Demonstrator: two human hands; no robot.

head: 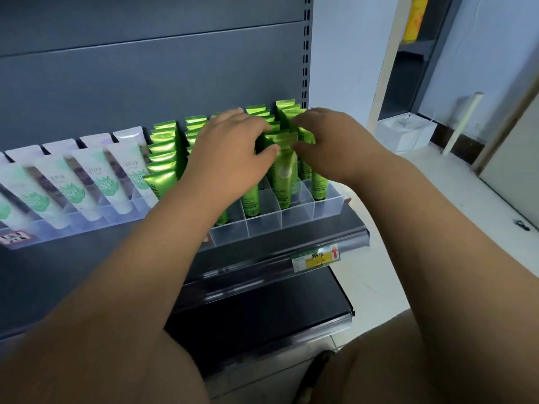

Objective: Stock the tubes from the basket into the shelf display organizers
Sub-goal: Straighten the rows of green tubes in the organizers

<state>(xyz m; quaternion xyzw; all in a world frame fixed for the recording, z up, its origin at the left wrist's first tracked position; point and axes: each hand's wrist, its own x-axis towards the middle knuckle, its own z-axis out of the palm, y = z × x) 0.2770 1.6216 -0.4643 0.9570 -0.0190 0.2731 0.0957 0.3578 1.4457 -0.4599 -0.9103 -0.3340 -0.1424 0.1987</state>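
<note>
They are mid-placement: a green tube stands cap-down in the clear organizer, in the second lane from its right end and a couple of cells back from its front wall. Both hands are on the tube's crimped top. The left hand has its thumb against the tube's face with the fingers curled over behind. The right hand nips the crimp's other corner with bent fingertips, so both grips are narrow and closed on this one tube. To my eye the step in hand is seating and squaring it among the other green tubes packed toward the organizer's back. The next move calls for pushing it down until it sits level, letting go, then fetching another tube for the bare cells along the organizer's front. The basket is nowhere to be seen. A dark shape far below the organizer, between the forearms, might belong to it, but I cannot tell. The hands cover the middle lanes, so I cannot say how full those are. The fingertips are smeared by motion. White tubes left of the organizer run off the picture's edge.
</note>
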